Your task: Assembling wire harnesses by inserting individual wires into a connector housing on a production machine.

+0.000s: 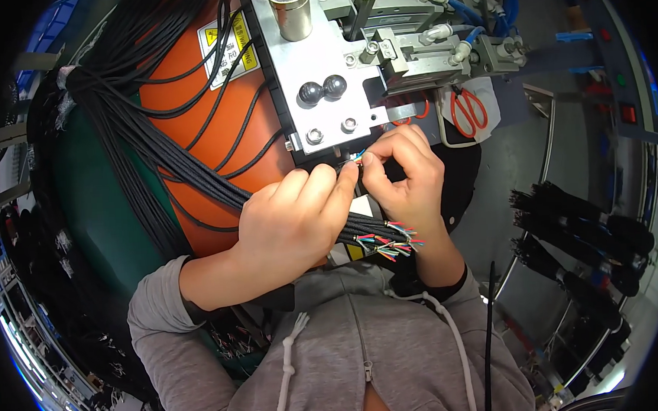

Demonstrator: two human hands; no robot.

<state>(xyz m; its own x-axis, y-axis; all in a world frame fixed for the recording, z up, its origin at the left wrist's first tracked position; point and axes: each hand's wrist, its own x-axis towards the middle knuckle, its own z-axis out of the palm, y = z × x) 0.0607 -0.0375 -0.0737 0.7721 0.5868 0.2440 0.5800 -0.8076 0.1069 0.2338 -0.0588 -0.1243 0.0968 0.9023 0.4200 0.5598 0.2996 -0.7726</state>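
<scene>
My left hand [292, 211] is closed, its thumb and forefinger pinching the end of a black cable at the lower edge of a metal machine head [332, 116]. Facing it, my right hand [409, 168] pinches the thin coloured wires [357, 158] that fan out of that cable end. The fingertips of both hands nearly meet there and partly hide the wires. Below my left hand lies a bundle of black cables [371, 229], with stripped ends showing red, green, white and blue wires [398, 240].
Many black cables [139, 133] drape across an orange surface [193, 168] at left. Red-handled scissors [469, 114] lie on a white tray right of the machine. Pneumatic cylinders [417, 44] with blue hoses fill the top. More cable bundles [576, 230] hang on a rack at far right.
</scene>
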